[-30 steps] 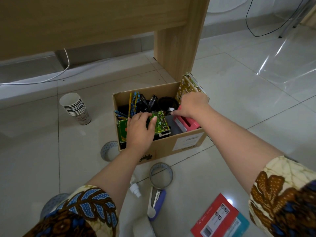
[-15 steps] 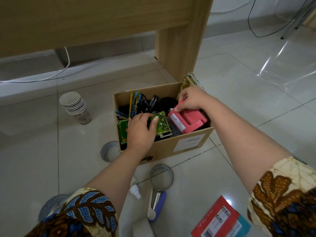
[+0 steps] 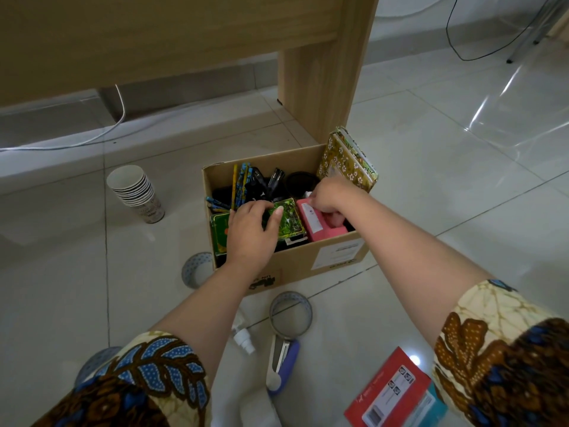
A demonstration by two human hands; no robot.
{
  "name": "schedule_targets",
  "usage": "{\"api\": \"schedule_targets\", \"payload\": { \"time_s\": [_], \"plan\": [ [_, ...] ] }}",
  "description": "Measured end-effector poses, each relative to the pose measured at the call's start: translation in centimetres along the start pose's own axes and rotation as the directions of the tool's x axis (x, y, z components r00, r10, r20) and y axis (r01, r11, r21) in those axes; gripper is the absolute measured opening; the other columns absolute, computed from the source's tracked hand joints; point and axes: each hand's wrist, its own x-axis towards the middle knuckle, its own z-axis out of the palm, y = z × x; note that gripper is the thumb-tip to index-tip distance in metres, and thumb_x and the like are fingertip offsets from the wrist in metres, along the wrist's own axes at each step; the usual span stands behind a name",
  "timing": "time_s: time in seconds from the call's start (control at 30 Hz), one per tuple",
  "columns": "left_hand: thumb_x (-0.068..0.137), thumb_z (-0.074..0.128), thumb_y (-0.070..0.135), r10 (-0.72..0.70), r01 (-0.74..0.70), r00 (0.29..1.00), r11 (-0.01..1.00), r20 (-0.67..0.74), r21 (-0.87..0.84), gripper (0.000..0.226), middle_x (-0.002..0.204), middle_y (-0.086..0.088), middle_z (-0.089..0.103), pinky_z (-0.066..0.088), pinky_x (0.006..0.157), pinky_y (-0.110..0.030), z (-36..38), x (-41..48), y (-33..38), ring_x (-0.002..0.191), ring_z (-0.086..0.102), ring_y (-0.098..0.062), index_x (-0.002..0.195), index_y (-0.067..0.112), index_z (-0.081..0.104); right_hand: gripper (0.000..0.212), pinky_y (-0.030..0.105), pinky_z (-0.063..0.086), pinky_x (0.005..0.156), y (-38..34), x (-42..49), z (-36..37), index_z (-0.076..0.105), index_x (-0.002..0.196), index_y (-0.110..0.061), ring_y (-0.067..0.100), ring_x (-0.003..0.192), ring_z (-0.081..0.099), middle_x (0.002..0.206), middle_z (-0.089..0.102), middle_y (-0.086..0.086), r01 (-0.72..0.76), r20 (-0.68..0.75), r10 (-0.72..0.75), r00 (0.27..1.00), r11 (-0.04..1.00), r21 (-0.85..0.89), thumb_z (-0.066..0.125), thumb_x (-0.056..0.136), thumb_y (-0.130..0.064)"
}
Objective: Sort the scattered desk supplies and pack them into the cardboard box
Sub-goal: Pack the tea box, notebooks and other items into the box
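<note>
Head view: a wooden desk (image 3: 184,41) fills the top of the frame, with one leg standing on the glossy tiled floor (image 3: 462,149). Just in front of that leg the open box (image 3: 292,269) sits on the floor. Two bare forearms reach into it from patterned sleeves (image 3: 147,374).

Two notebooks (image 3: 348,161) stand on edge at the box's far right corner and rise above its rim. A red packet (image 3: 388,392) lies on the floor at the near right, well apart from the box. A stack of cups (image 3: 138,192) stands on the floor to the left of the box.

The left hand (image 3: 252,232) lies over a green packet (image 3: 288,223) in the middle of the box. Its fingers curl over the far edge and its thumb lies across the top, gripping it. The right hand (image 3: 329,195) bends down over the far end of a pink case (image 3: 331,234), which sits just right of the green packet. Its fingertips seem to pinch that end, though the knuckles hide the contact.

A tape roll (image 3: 291,312) lies on the floor near the box's front. A second roll (image 3: 197,269) touches the near left corner, partly behind the left wrist. A purple stapler (image 3: 283,368) lies just nearer than the tape roll. A white spray bottle (image 3: 243,337) is beside it, half hidden by the left forearm. Pencils (image 3: 240,183) stand against the box's far left wall.
</note>
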Motion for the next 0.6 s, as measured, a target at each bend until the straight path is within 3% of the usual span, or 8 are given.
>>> {"api": "schedule_targets", "payload": {
  "time_s": [0.03, 0.13, 0.23, 0.33, 0.4, 0.47, 0.53, 0.6],
  "plan": [
    [0.097, 0.042, 0.043, 0.003, -0.003, 1.000, 1.000, 0.002, 0.003, 0.039, 0.124, -0.001, 0.058, 0.030, 0.110, -0.049, 0.0, 0.0, 0.0, 0.121, 0.046, -0.020, 0.121, 0.018, 0.060, 0.038, 0.032, 0.052, 0.092, 0.0, 0.2, 0.3, 0.060, 0.125, -0.008, 0.024, 0.098, 0.068, 0.112, 0.067, 0.011, -0.010, 0.042, 0.008, 0.999, 0.999, 0.052, 0.043, 0.101, -0.031],
    [0.097, 0.042, 0.043, 0.012, -0.012, 1.000, 1.000, 0.001, 0.006, 0.039, 0.124, -0.001, 0.059, 0.023, 0.115, -0.047, 0.0, 0.0, -0.1, 0.121, 0.047, -0.020, 0.121, 0.018, 0.060, 0.040, 0.038, 0.057, 0.083, 0.1, 0.6, 0.7, 0.065, 0.113, -0.008, 0.023, 0.085, 0.071, 0.095, 0.072, 0.010, -0.064, 0.098, 0.043, 0.994, 0.972, 0.225, 0.057, 0.093, -0.042],
    [0.097, 0.042, 0.043, 0.020, -0.020, 1.000, 1.000, 0.005, -0.003, 0.039, 0.125, 0.000, 0.058, 0.017, 0.118, -0.043, -0.1, 0.0, -0.1, 0.122, 0.047, -0.019, 0.121, 0.018, 0.059, 0.046, 0.032, 0.056, 0.074, 0.4, 0.8, -0.6, 0.065, 0.113, -0.007, 0.022, 0.085, 0.066, 0.094, 0.068, 0.005, -0.031, -0.033, 0.030, 0.999, 0.999, -0.031, 0.061, 0.089, -0.045],
    [0.097, 0.043, 0.042, 0.007, -0.007, 1.000, 1.000, 0.008, -0.013, 0.038, 0.126, -0.001, 0.057, 0.021, 0.116, -0.047, -0.3, -0.1, 0.0, 0.123, 0.045, -0.020, 0.122, 0.017, 0.059, 0.061, 0.037, 0.052, 0.082, 0.4, -0.3, -1.4, 0.046, 0.136, -0.006, 0.028, 0.102, 0.062, 0.119, 0.061, 0.012, -0.102, 0.042, 0.110, 0.993, 0.981, -0.167, 0.052, 0.093, -0.049],
    [0.098, 0.043, 0.041, 0.001, -0.001, 1.000, 1.000, 0.011, -0.016, 0.038, 0.126, -0.002, 0.057, 0.022, 0.115, -0.048, -0.3, -0.2, 0.1, 0.123, 0.044, -0.020, 0.122, 0.017, 0.059, 0.060, 0.038, 0.051, 0.080, 0.7, -0.5, -0.9, 0.040, 0.136, -0.008, 0.031, 0.097, 0.062, 0.114, 0.060, 0.017, -0.130, 0.241, 0.144, 0.960, 0.989, -0.075, 0.039, 0.097, -0.054],
    [0.098, 0.042, 0.042, 0.000, 0.000, 1.000, 1.000, 0.015, -0.009, 0.038, 0.125, -0.001, 0.058, 0.017, 0.117, -0.047, -0.3, 0.0, 0.1, 0.123, 0.046, -0.020, 0.121, 0.018, 0.060, 0.057, 0.040, 0.053, 0.077, 1.2, -0.4, -0.1, 0.042, 0.125, -0.007, 0.033, 0.084, 0.064, 0.099, 0.062, 0.019, -0.224, 0.422, 0.134, 0.897, 0.960, 0.171, 0.034, 0.097, -0.056],
    [0.097, 0.042, 0.043, -0.012, 0.012, 1.000, 1.000, 0.022, -0.005, 0.039, 0.124, -0.001, 0.058, 0.013, 0.119, -0.044, -0.3, 0.1, 0.2, 0.123, 0.047, -0.020, 0.120, 0.018, 0.060, 0.066, 0.042, 0.057, 0.077, 1.8, -0.1, 0.4, 0.042, 0.132, -0.003, 0.035, 0.090, 0.067, 0.106, 0.065, 0.020, -0.253, 0.431, 0.107, 0.896, 0.921, 0.296, 0.037, 0.095, -0.059],
    [0.097, 0.042, 0.044, -0.026, 0.026, 0.999, 1.000, 0.031, -0.003, 0.039, 0.125, -0.002, 0.058, 0.012, 0.119, -0.043, -0.4, 0.2, 0.4, 0.123, 0.047, -0.020, 0.120, 0.018, 0.060, 0.067, 0.034, 0.053, 0.060, 2.1, 0.0, 0.9, 0.047, 0.131, -0.005, 0.027, 0.075, 0.066, 0.089, 0.065, 0.012, -0.192, 0.337, 0.088, 0.937, 0.939, 0.287, 0.038, 0.094, -0.061]
  ]
}}
